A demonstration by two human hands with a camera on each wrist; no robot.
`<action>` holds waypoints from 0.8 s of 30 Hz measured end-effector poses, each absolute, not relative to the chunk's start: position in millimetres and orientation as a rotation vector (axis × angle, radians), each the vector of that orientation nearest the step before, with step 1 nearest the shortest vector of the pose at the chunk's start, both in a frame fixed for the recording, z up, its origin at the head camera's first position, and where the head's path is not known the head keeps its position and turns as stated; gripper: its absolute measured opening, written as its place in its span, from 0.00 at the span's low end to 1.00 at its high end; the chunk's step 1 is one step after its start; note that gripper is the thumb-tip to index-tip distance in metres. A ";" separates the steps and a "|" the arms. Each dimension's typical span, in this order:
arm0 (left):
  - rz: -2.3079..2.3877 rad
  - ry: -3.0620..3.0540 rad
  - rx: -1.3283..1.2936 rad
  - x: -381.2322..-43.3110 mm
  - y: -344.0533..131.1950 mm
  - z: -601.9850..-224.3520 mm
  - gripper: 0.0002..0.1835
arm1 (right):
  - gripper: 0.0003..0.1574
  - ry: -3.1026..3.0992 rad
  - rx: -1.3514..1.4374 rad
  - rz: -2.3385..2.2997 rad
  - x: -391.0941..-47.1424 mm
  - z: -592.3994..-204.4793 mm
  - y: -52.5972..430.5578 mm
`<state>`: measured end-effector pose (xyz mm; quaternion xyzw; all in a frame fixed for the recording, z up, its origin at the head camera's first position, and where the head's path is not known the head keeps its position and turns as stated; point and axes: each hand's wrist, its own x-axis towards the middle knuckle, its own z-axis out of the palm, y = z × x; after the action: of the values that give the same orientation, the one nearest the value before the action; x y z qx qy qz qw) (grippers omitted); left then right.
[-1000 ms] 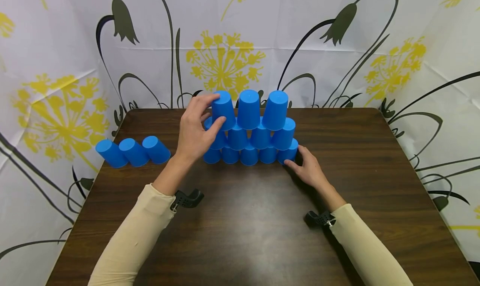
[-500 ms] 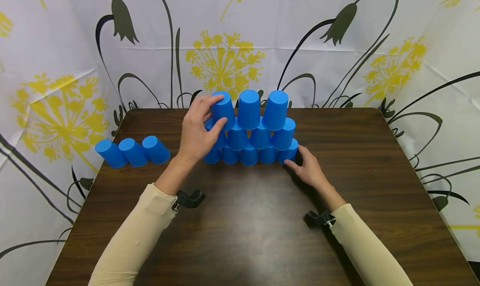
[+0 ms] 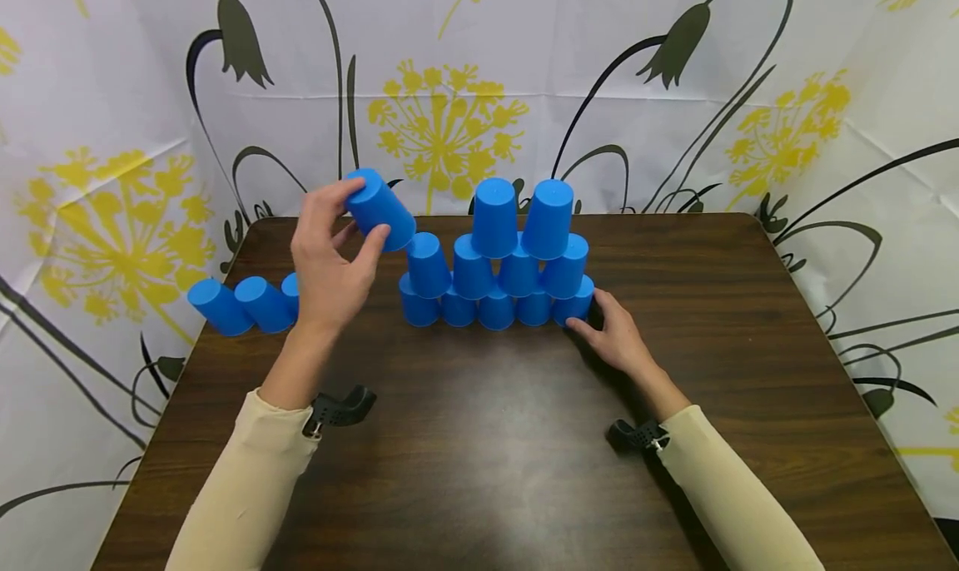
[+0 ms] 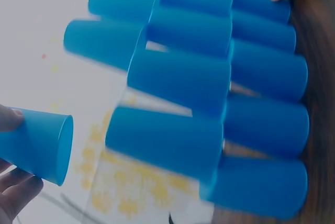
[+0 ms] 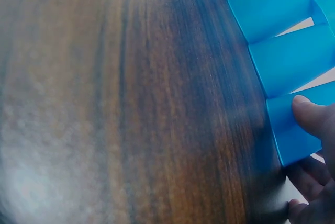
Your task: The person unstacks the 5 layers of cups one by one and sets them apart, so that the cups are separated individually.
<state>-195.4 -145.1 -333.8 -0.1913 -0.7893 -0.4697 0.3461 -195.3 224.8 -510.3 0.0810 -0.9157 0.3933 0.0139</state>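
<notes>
A blue plastic cup (image 3: 380, 211), upside down and tilted, is pinched between the thumb and fingers of my left hand (image 3: 330, 263). It hangs in the air left of a stack of blue cups; the left wrist view shows the held cup's rim (image 4: 65, 150) apart from the stack. Two upside-down cups (image 3: 495, 219) stand on the stack's top tier, above a middle row (image 3: 473, 267) and a bottom row (image 3: 496, 309). My right hand (image 3: 618, 334) holds the rightmost bottom cup (image 3: 575, 303), thumb in front and fingers round its right side.
Upside-down cups (image 3: 262, 303) stand in a short row on the table's left side, the last partly hidden by my left hand. The dark wooden table (image 3: 509, 454) ends at a flower-patterned cloth (image 3: 479, 38) behind it.
My left hand has lifted the leftmost top-tier cup off the stack and carried it left and up, tilting it. My right hand has stayed at the bottom cup.
</notes>
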 end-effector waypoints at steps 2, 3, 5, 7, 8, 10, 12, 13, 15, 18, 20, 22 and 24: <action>-1.205 -2.054 -0.418 -191.0 -156.3 -335.8 0.26 | 0.40 -2.854 0.252 1.222 -195.6 -510.0 224.5; -1.199 -2.059 -0.379 -190.6 -162.7 -339.8 0.26 | 0.40 -2.855 0.249 1.222 -195.6 -509.8 224.4; -1.177 -2.076 -0.318 -193.4 -177.1 -354.0 0.26 | 0.40 -2.860 0.244 1.220 -195.5 -509.6 224.5; -1.158 -2.111 -0.263 -197.0 -190.3 -371.7 0.27 | 0.41 -2.863 0.242 1.216 -195.3 -509.6 224.4; -1.142 -2.134 -0.244 -198.4 -196.0 -381.0 0.27 | 0.41 -2.863 0.241 1.215 -195.1 -509.7 224.3; -1.114 -2.186 -0.216 -199.1 -204.6 -398.1 0.27 | 0.41 -2.861 0.248 1.211 -194.8 -509.5 224.1; -1.076 -2.242 -0.198 -198.3 -209.6 -413.6 0.28 | 0.41 -2.858 0.256 1.206 -194.6 -509.1 224.1; -1.056 -2.270 -0.191 -197.6 -211.2 -420.6 0.28 | 0.41 -2.857 0.256 1.206 -194.5 -509.0 224.0; -1.016 -2.324 -0.180 -196.3 -213.1 -433.1 0.28 | 0.41 -2.856 0.257 1.207 -194.7 -508.7 223.9; -0.957 -2.407 -0.152 -196.2 -213.9 -448.7 0.29 | 0.40 -2.861 0.244 1.212 -195.4 -508.7 224.0; -0.934 -2.460 -0.129 -197.1 -214.3 -457.0 0.30 | 0.40 -2.861 0.245 1.215 -195.8 -509.0 224.2; -0.913 -2.507 -0.109 -198.1 -214.3 -463.9 0.30 | 0.40 -2.857 0.250 1.214 -195.7 -509.5 224.3; -0.898 -2.540 -0.094 -198.8 -214.4 -468.8 0.30 | 0.40 -2.854 0.253 1.216 -195.7 -509.8 223.8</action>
<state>-198.8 -214.4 -468.8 -0.0340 -0.9189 -0.3249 0.2211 -195.7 223.8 -509.8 0.0813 -0.9168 0.3907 0.0143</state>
